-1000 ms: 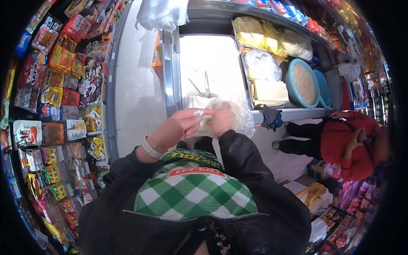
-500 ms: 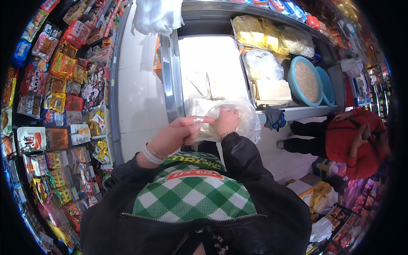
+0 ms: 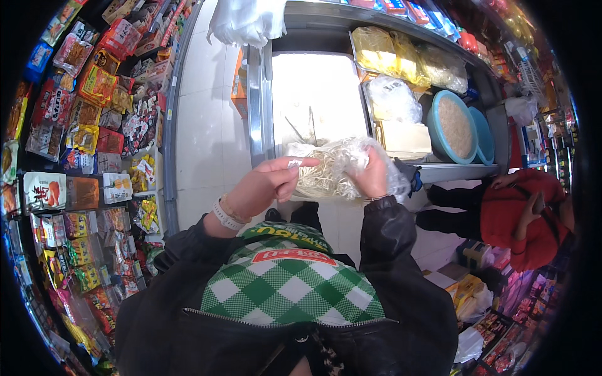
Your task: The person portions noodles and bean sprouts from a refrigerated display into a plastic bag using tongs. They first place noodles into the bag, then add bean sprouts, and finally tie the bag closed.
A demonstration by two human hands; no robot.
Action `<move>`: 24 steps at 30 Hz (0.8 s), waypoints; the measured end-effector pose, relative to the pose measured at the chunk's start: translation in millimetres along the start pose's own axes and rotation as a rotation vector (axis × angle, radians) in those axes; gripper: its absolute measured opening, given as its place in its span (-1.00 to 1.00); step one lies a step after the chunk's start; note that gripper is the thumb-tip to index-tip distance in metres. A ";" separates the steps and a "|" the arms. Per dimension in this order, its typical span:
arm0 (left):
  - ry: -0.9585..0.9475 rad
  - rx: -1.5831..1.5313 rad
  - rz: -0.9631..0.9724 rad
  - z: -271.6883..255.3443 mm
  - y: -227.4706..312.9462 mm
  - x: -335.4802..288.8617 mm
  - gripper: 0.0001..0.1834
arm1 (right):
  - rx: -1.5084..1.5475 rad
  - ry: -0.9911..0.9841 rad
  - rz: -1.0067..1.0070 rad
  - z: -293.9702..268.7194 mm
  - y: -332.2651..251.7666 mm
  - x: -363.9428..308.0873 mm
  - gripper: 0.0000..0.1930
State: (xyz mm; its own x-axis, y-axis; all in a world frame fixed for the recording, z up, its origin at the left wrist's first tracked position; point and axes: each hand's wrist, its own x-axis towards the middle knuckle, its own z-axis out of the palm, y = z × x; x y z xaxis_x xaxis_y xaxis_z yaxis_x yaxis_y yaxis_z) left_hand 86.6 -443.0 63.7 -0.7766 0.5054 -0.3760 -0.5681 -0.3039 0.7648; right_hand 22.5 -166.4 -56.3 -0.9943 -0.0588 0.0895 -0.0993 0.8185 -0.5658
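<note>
A clear plastic bag (image 3: 398,182) hangs at the near edge of the counter, full of pale stringy food (image 3: 320,172) that could be noodles or sprouts. My right hand (image 3: 371,175) is closed on the bag's plastic at the right, the food showing beside its fingers. At the left side of the bag is my left hand (image 3: 276,182), its index finger stretched over the food and wrapped with a white strip. Its other fingers are loosely bent, with no clear grip visible. Beyond the bag sits a bright white container (image 3: 316,81) with thin dark sticks (image 3: 301,125) in it.
Right of the container stand a blue basin (image 3: 451,128) of pale food, yellow bags (image 3: 392,53) and a white bag (image 3: 394,99). White plastic bags (image 3: 248,22) hang at the top. Packaged snacks (image 3: 94,138) fill the left shelves. A person in red (image 3: 527,216) stands at the right.
My right hand has moved right with the bag's plastic, and the bag has spread so that the stringy food shows. My left hand has shifted slightly and no longer touches the right one.
</note>
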 end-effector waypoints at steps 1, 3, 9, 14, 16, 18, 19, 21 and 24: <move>-0.011 0.009 -0.009 1.0 -0.3 0.5 -0.52 | -0.030 -0.054 0.019 6.5 5.0 -0.3 -0.43; -0.030 0.017 0.012 4.4 -1.7 1.4 -0.53 | -0.046 -0.102 0.128 21.2 15.4 -1.3 -0.39; -0.041 -0.064 0.005 12.3 -5.5 2.0 -0.55 | -0.325 -0.092 0.321 59.0 -12.3 -24.1 -0.08; -0.068 0.109 0.029 16.2 -12.6 -0.9 -0.56 | -0.354 -0.169 0.379 65.4 -20.7 0.2 -0.06; -0.065 0.081 0.033 12.4 -13.9 -2.0 -0.56 | -0.197 -0.247 0.346 57.1 5.7 7.8 -0.16; -0.044 0.027 0.029 6.3 -15.2 -4.4 -0.56 | -0.194 -0.178 0.292 59.3 22.2 8.5 -0.32; -0.066 -0.007 0.061 3.4 -15.9 -5.2 -0.56 | -0.051 -0.135 0.302 56.0 27.3 6.9 -0.33; -0.069 -0.063 0.096 -1.8 -17.2 -6.9 -0.55 | 0.204 -0.035 0.312 38.9 29.2 2.7 -0.34; -0.054 -0.053 0.132 -7.0 -15.8 -7.1 -0.54 | 0.710 0.023 0.342 -10.8 13.2 6.3 -0.34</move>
State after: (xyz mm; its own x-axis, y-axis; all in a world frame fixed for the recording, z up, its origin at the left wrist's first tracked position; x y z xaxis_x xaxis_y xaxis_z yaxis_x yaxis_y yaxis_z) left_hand 99.2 -447.5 50.6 -0.8307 0.5004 -0.2439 -0.4763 -0.4120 0.7768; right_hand 15.4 -149.8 -54.4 -0.9739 0.1486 -0.1717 0.2026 0.2274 -0.9525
